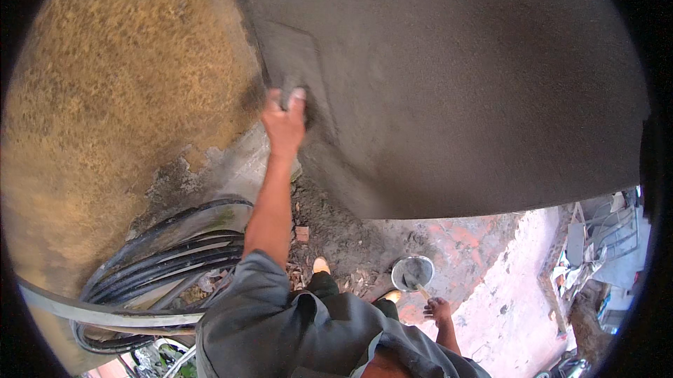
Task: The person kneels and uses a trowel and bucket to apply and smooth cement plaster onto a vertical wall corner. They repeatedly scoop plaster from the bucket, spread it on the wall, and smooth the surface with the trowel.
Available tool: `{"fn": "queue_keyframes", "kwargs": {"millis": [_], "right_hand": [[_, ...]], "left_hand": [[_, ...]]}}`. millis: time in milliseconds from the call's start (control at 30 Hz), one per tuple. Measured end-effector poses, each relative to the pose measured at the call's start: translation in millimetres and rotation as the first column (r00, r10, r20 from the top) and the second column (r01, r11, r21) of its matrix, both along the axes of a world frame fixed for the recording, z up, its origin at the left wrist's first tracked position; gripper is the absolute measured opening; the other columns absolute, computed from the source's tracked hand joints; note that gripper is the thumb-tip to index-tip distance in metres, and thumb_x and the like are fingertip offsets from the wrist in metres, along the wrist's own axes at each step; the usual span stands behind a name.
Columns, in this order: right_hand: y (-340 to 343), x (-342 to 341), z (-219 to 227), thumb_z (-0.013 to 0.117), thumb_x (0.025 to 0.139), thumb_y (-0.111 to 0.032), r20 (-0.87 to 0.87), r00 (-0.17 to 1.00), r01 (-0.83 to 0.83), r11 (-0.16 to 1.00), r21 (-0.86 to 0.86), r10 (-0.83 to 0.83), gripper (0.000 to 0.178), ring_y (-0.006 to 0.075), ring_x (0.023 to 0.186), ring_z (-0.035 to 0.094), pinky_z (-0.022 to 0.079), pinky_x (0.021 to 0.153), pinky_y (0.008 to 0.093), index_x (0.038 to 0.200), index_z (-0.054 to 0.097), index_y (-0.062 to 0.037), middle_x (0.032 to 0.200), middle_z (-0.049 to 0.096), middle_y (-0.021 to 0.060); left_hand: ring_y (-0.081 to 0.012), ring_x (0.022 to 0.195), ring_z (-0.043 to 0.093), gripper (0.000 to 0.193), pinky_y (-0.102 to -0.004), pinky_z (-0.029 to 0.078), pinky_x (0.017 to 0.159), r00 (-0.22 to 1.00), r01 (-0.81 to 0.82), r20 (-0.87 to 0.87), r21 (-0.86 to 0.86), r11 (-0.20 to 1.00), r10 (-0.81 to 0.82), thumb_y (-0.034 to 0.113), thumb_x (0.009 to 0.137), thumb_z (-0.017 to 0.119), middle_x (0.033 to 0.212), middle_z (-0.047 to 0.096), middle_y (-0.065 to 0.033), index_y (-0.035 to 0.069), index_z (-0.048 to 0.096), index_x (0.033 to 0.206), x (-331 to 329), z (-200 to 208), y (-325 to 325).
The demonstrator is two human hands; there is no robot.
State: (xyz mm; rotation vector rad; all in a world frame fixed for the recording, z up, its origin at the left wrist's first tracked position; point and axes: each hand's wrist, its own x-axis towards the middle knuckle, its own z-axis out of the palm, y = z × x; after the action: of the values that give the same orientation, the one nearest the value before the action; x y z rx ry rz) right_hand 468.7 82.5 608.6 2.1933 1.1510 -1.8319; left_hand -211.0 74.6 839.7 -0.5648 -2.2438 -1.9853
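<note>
My left hand (pixel 284 120) is raised against the wall, closed around the grip of a grey plastering float (pixel 296 52). The float lies against grey plaster (pixel 463 84), beside the corner with the yellow wall; motion and a matching colour blur its outline. Lower right, my right hand (pixel 439 311) is closed on the light handle of a tool (pixel 423 291) whose far end reaches into a round bucket (pixel 413 268). Grey material shows inside the bucket. What kind of head the tool has, I cannot tell.
A stained yellow wall (pixel 133 77) rises at left. Coiled black hoses (pixel 161 266) and a pale pipe (pixel 112 315) lie below it. Rubble and dirt (pixel 343 245) cover the ground near my feet. Assorted clutter (pixel 596 245) stands at far right.
</note>
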Motion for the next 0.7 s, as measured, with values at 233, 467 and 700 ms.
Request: {"fn": "queue_keyframes", "kwargs": {"millis": [233, 467, 700], "right_hand": [[-15.0, 43.2, -4.6, 0.064, 0.087, -0.018, 0.065, 0.998, 0.014, 0.986, -0.166, -0.003, 0.025, 0.0291, 0.062, 0.065, 0.056, 0.051, 0.0432, 0.104, 0.056, -0.0027, 0.080, 0.065, 0.0176], [23.2, 0.1, 2.2, 0.058, 0.091, -0.016, -0.072, 0.995, -0.065, 0.990, 0.127, 0.074, 0.017, 0.0220, 0.061, 0.065, 0.055, 0.051, 0.0359, 0.101, 0.060, -0.0033, 0.080, 0.066, 0.0120], [19.8, 2.0, 24.0, 0.060, 0.090, -0.017, 0.023, 0.997, -0.070, 0.996, 0.047, 0.069, 0.019, 0.0226, 0.060, 0.064, 0.053, 0.050, 0.0350, 0.103, 0.060, -0.0039, 0.080, 0.065, 0.0121]], "left_hand": [[-0.0328, 0.081, 0.068, 0.035, -0.0388, 0.052, 0.072, 0.920, 0.137, -0.369, -0.013, 0.990, -0.132, 0.022, 0.084, 0.072, 0.085, 0.067, -0.0222, -0.006, 0.060, 0.102, 87.0, 78.5, 2.8], [-0.0306, 0.068, 0.066, 0.054, -0.0401, 0.052, 0.063, 0.997, -0.053, -0.067, -0.106, 0.993, 0.046, 0.030, 0.089, 0.068, 0.075, 0.066, -0.0216, -0.015, 0.052, 0.115, -6.9, 44.6, 3.1], [-0.0160, 0.062, 0.060, 0.029, -0.0313, 0.049, 0.054, 0.970, 0.200, 0.089, 0.243, 0.949, -0.227, 0.018, 0.090, 0.067, 0.075, 0.062, -0.0113, -0.007, 0.058, 0.103, 143.0, 25.1, 7.5]]}}
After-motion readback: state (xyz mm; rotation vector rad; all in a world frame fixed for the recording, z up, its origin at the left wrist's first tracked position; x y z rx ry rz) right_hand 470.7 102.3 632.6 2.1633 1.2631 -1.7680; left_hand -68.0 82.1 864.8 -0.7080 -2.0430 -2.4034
